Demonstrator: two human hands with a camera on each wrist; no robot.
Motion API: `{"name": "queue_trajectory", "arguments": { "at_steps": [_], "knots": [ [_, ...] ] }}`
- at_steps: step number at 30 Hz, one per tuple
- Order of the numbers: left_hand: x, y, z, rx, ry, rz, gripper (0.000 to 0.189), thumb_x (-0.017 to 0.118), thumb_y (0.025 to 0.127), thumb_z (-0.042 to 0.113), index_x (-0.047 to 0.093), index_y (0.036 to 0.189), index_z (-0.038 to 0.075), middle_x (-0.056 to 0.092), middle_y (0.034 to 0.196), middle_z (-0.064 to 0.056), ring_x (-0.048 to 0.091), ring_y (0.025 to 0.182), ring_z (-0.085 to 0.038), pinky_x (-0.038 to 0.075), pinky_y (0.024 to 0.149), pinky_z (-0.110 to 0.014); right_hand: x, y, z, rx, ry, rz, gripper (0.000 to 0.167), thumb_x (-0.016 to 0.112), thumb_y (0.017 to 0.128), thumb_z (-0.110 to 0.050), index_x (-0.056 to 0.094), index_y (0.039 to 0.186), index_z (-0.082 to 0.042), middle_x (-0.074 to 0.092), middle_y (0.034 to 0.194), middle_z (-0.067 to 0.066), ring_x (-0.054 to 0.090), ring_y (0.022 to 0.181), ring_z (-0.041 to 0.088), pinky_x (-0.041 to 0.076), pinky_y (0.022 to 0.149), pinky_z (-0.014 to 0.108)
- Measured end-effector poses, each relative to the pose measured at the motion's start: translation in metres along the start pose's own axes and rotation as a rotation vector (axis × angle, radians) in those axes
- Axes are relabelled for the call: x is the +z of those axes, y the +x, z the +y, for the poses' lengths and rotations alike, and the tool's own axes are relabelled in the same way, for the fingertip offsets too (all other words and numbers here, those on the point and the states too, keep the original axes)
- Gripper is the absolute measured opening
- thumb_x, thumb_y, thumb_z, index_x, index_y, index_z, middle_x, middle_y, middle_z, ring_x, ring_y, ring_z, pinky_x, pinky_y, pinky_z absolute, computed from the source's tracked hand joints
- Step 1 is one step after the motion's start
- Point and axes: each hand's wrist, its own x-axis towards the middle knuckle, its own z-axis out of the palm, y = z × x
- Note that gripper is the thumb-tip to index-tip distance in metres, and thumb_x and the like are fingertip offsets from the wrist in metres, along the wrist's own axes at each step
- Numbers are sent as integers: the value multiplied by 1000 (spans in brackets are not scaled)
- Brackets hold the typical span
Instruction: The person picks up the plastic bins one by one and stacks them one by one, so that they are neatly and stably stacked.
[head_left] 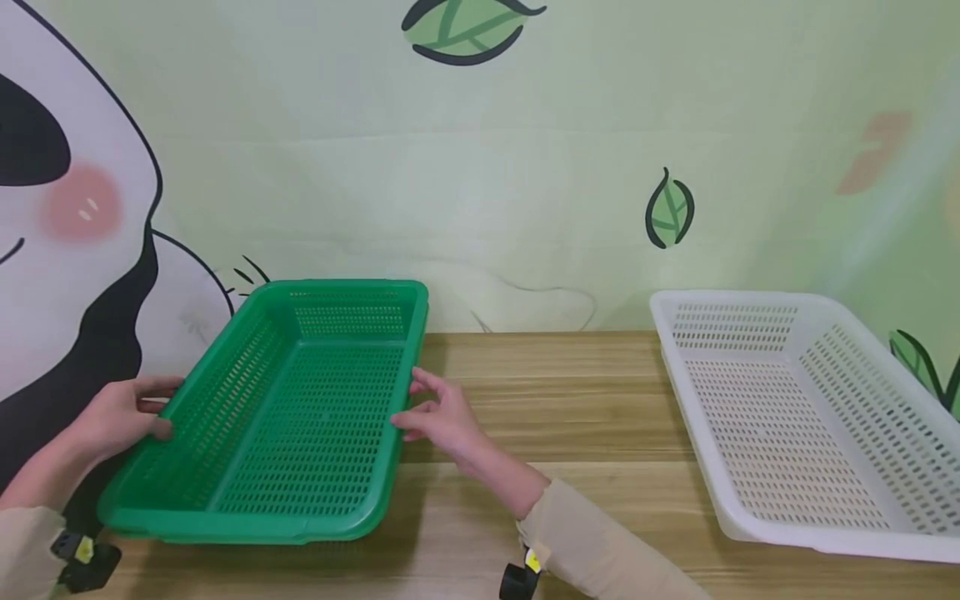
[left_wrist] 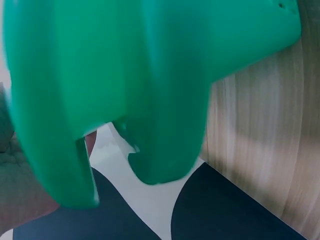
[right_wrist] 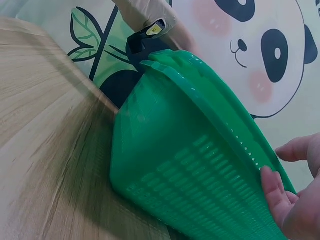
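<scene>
A green plastic basket (head_left: 315, 525) with slotted walls and floor is between my two hands at the left of the table. My left hand (head_left: 123, 417) grips its left rim, thumb on the upper side and fingers partly hidden beyond the edge. On the opposite long side, my right hand (head_left: 446, 421) pinches the rim; the right wrist view shows the thumb and fingertips (right_wrist: 272, 185) at that edge. In the left wrist view, the basket's green outer wall (left_wrist: 90, 65) fills much of the picture, with part of the left hand (left_wrist: 22, 185) behind it.
A white slotted basket (head_left: 708, 450) stands on the right side of the wooden table (head_left: 555, 417). Behind the table hangs a pale green backdrop (head_left: 525, 183) with a panda and leaves printed on it; the green basket's left side overlaps the panda in the head view.
</scene>
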Motion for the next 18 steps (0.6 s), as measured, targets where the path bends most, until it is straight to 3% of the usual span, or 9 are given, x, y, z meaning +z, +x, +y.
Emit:
{"name": "queue_trajectory", "arguments": {
  "at_steps": [9,14,18],
  "knots": [
    [-10,0,4,-42,23,-1,67,61,82,13,28,133,-14,27,129,-41,34,111,-55,39,83,-62,-3,-3,-4,-14,-81,54,64,67,77,-5,40,135,-2,49,106,12,53,70,10,51,59,22],
    [-4,-1,-5,-28,-2,-80,69,53,89,22,19,134,-17,25,130,-42,33,113,-56,41,83,-60,3,-5,0,-10,-109,64,74,70,74,-4,32,138,0,46,115,15,54,79,14,53,64,29],
    [1,-3,-11,-69,-54,-150,76,46,93,33,8,137,-16,22,130,-43,31,114,-57,42,82,-58,10,-9,4,-6,-110,54,78,71,74,-5,29,140,-4,44,119,14,55,81,15,53,65,33]
  ]
}}
